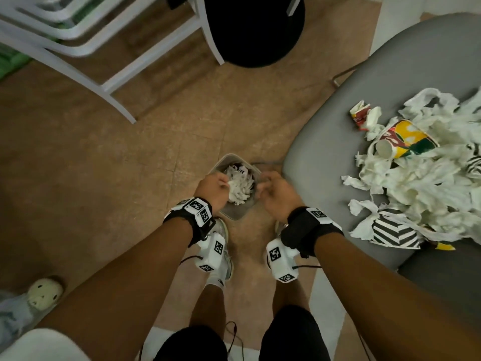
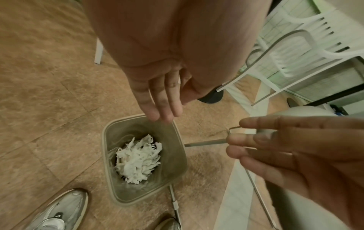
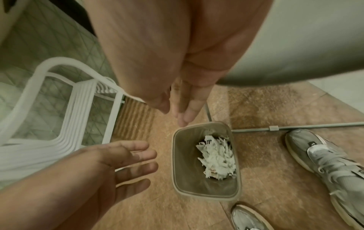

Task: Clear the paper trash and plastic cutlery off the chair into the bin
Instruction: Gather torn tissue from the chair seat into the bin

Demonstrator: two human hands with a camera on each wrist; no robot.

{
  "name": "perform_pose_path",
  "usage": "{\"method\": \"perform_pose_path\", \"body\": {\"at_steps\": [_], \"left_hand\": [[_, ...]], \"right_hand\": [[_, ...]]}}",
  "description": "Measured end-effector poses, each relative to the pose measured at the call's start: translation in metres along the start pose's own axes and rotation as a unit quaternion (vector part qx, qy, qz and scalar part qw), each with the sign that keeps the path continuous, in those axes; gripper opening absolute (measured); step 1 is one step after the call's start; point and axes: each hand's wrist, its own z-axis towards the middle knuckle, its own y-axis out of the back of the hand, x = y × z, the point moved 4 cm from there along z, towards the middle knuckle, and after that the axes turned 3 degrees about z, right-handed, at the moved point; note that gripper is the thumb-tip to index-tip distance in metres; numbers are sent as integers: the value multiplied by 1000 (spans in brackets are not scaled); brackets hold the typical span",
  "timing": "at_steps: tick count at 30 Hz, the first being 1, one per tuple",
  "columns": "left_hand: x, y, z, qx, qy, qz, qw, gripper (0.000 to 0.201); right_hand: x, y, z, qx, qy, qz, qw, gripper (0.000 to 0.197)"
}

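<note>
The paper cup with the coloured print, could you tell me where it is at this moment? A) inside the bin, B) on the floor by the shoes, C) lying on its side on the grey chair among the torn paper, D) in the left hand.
C: the paper cup lies on its side on the chair amid torn paper; the bin shows only shredded paper.

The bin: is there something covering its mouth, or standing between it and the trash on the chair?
Nothing visible does. The bin has no lid, and both hands hover open over it, beside the chair.
</note>
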Motion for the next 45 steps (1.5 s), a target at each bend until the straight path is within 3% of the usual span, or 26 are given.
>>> {"method": "perform_pose_path", "body": {"at_steps": [6, 8, 10, 15, 18, 23, 26, 29, 34, 41, 45], "left_hand": [[-96, -14, -14, 5, -72, 78, 994, 21], [-134, -30, -18, 9, -94, 101, 990, 22], [-171, -53, -22, 20, -122, 134, 983, 23], [-263, -130, -34, 73, -211, 194, 955, 22], [-315, -177, -49, 101, -261, 198, 939, 35], [-373, -246, -68, 142, -344, 255, 893, 55], [-379, -280, -73, 184, -362, 361, 839, 74], [-371, -290, -67, 175, -361, 462, 791, 66], [-372, -262, -47, 174, -365, 354, 843, 29], [-376, -214, -25, 73, -349, 281, 891, 33], [-368, -204, -26, 56, -353, 230, 905, 53]], "right_hand": [[0, 80, -25, -31, 22, 43, 998, 39], [-10, 115, -39, -52, 26, 55, 997, 30], [-26, 153, -53, -91, 21, 57, 994, 21], [-88, 247, -88, -161, -21, 93, 982, 23], [-121, 294, -105, -204, -37, 95, 974, 22], [-164, 351, -125, -303, -72, 82, 947, 22], [-182, 374, -126, -355, -95, 64, 928, 21], [-193, 382, -115, -345, -105, 45, 932, 26], [-200, 381, -98, -346, -134, 34, 928, 34], [-200, 382, -79, -363, -177, 48, 913, 56], [-198, 381, -71, -361, -212, -5, 908, 63]]}}
